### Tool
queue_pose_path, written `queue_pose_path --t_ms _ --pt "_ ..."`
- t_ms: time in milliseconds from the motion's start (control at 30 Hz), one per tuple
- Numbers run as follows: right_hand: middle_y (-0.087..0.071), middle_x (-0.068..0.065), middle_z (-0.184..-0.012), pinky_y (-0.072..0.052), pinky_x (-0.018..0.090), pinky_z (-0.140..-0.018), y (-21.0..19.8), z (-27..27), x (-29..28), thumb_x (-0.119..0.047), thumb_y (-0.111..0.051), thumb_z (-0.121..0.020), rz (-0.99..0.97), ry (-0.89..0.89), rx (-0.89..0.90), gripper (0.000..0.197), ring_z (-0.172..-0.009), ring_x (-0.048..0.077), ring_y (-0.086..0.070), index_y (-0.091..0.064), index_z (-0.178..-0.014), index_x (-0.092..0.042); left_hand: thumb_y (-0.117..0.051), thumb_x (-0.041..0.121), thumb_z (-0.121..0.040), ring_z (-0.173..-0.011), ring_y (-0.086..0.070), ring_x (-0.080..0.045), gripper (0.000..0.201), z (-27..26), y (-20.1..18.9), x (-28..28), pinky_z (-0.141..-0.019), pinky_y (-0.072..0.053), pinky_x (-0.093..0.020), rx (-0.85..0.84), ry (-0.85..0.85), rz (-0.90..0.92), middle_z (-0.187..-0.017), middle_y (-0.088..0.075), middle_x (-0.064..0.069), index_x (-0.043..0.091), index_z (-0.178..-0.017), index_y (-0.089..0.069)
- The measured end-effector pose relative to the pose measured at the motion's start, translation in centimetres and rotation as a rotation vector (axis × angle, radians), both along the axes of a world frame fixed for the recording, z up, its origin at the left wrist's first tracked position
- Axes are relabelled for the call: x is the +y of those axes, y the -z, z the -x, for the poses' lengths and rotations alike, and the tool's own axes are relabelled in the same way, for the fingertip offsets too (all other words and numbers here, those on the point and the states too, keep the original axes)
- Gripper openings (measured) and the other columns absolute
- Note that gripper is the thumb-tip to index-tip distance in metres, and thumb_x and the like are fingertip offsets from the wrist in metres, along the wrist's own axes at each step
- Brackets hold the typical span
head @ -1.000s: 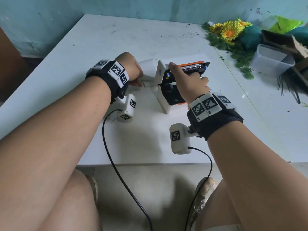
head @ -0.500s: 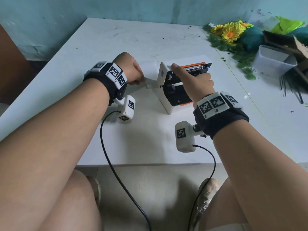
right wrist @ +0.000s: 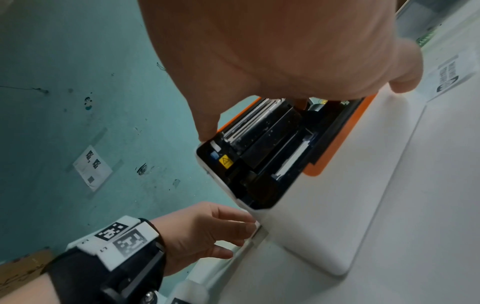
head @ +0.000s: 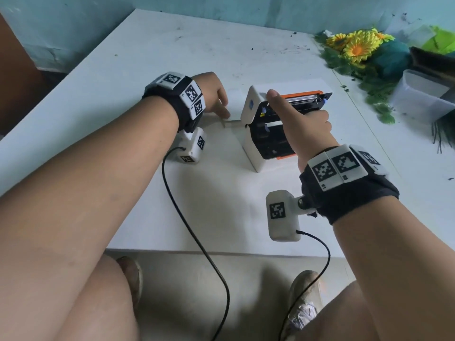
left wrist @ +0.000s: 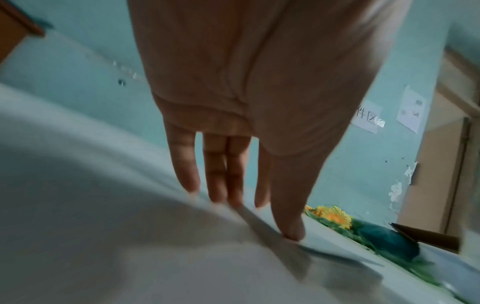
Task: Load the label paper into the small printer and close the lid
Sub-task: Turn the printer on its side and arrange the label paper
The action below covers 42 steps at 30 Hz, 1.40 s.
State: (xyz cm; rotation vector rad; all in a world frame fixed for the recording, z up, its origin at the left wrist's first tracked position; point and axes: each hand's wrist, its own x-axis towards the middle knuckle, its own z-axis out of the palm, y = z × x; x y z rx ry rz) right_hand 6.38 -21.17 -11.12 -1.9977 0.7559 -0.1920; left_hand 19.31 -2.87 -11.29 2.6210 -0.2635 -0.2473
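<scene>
A small white printer (head: 253, 148) with orange trim stands mid-table, its lid (head: 251, 104) swung open over the dark paper bay (right wrist: 262, 144). My right hand (head: 305, 129) grips the lid from the front, thumb on its upper left corner and fingers hooked over the inner edge. The white label paper (head: 232, 119) lies low on the table against the printer's left side. My left hand (head: 216, 102) rests on it with straight fingers (left wrist: 215, 185) and thumb pressing its edge (left wrist: 262, 224). How far the paper reaches into the printer is hidden.
Artificial sunflowers (head: 357, 48) and green clutter fill the far right corner beside a clear plastic tub (head: 423, 99). The white table (head: 172, 57) meets a teal wall behind. Its front edge (head: 221, 252) is near my knees, where wrist-camera cables hang.
The label paper that stood up beside the printer a second ago now lies low under my left hand. My right hand keeps its hold on the lid.
</scene>
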Motion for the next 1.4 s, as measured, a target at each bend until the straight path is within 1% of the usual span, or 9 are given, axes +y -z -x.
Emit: queue_pose_path --t_ms 133,267,467,600,933,1067,1200,1300,1400 --pt "-0.043 0.006 -0.147 -0.034 0.051 -0.12 -0.2 0.0 -0.1 -0.1 -0.061 -0.044 -0.005 0.014 0.017 0.139 -0.144 0.032 -0.039 -0.036 -0.151 -0.016 -0.091 0.044 -0.076 -0.126 -0.064 -0.026 0.07 -1.2 0.7 -0.6 -0.093 -0.044 -0.027 -0.017 -0.004 -0.051 -0.145 -0.063 -0.001 0.018 -0.137 -0.066" --pt "-0.041 0.006 -0.148 -0.033 0.052 -0.12 -0.1 0.1 -0.1 -0.102 -0.06 -0.042 -0.004 0.012 0.018 0.141 -0.144 0.032 -0.037 -0.035 -0.151 -0.017 -0.085 0.049 -0.082 -0.127 -0.062 -0.027 0.074 -1.9 1.2 -0.8 -0.086 -0.04 -0.027 -0.056 -0.01 -0.134 -0.147 -0.061 0.0 0.017 -0.143 -0.06" --pt "-0.042 0.007 -0.149 -0.031 0.05 -0.122 -0.1 0.5 0.2 -0.099 -0.062 -0.057 0.008 0.021 0.003 0.128 -0.146 0.032 -0.036 -0.037 -0.15 -0.014 -0.083 0.048 -0.085 -0.09 -0.056 -0.026 0.032 -1.4 0.8 -1.0 -0.063 -0.037 -0.028 -0.006 0.041 -0.246 -0.102 -0.058 0.004 0.032 -0.101 -0.06" --pt "-0.043 0.009 -0.149 -0.032 0.049 -0.123 -0.2 0.6 0.4 -0.096 -0.064 -0.061 0.008 0.023 -0.015 0.124 -0.146 0.032 -0.037 -0.039 -0.149 -0.012 -0.086 0.038 -0.085 -0.098 -0.063 -0.026 0.037 -1.2 0.7 -1.6 -0.082 -0.045 -0.028 0.011 0.028 -0.216 -0.114 -0.067 -0.002 0.026 -0.115 -0.069" --pt "-0.042 0.009 -0.15 -0.032 0.049 -0.123 -0.2 0.8 0.4 -0.095 -0.064 -0.064 0.002 0.007 -0.018 0.121 -0.146 0.031 -0.037 -0.039 -0.149 -0.013 -0.086 0.03 -0.086 -0.121 -0.066 -0.029 0.052 -0.4 0.3 -1.9 -0.096 -0.05 -0.033 -0.009 -0.012 -0.144 -0.138 -0.069 -0.003 0.018 -0.134 -0.07" --pt "-0.043 0.009 -0.15 -0.031 0.048 -0.123 -0.2 0.8 0.4 -0.095 -0.063 -0.065 0.016 0.001 -0.016 0.12 -0.146 0.031 -0.037 -0.038 -0.15 -0.012 -0.09 0.031 -0.081 -0.119 -0.068 -0.028 0.053 -0.8 0.4 -1.7 -0.095 -0.05 -0.031 0.001 -0.023 -0.135 -0.132 -0.071 -0.002 0.018 -0.129 -0.072" --pt "-0.042 0.01 -0.153 -0.029 0.049 -0.124 -0.3 0.8 0.5 -0.094 -0.061 -0.068 0.027 -0.01 -0.008 0.12 -0.148 0.032 -0.035 -0.036 -0.152 -0.012 -0.09 0.034 -0.08 -0.099 -0.061 -0.029 0.035 -1.0 0.5 -1.6 -0.075 -0.044 -0.027 0.021 -0.013 -0.159 -0.111 -0.058 0.002 0.028 -0.108 -0.07" --pt "-0.042 0.01 -0.154 -0.028 0.048 -0.125 -0.3 0.8 0.6 -0.094 -0.06 -0.07 0.047 -0.004 -0.005 0.118 -0.149 0.032 -0.035 -0.037 -0.151 -0.011 -0.09 0.034 -0.08 -0.12 -0.067 -0.026 0.047 -1.3 0.8 -1.6 -0.085 -0.043 -0.026 -0.004 -0.008 -0.176 -0.142 -0.065 0.004 0.018 -0.121 -0.075" --pt "-0.044 0.01 -0.153 -0.027 0.047 -0.125 -0.3 0.7 0.8 -0.093 -0.06 -0.07 0.067 0.012 -0.005 0.116 -0.149 0.031 -0.035 -0.039 -0.149 -0.011 -0.09 0.035 -0.08 -0.126 -0.066 -0.026 0.053 -1.5 0.9 -1.6 -0.087 -0.045 -0.027 -0.029 0.003 -0.175 -0.149 -0.062 0.003 0.018 -0.128 -0.073"
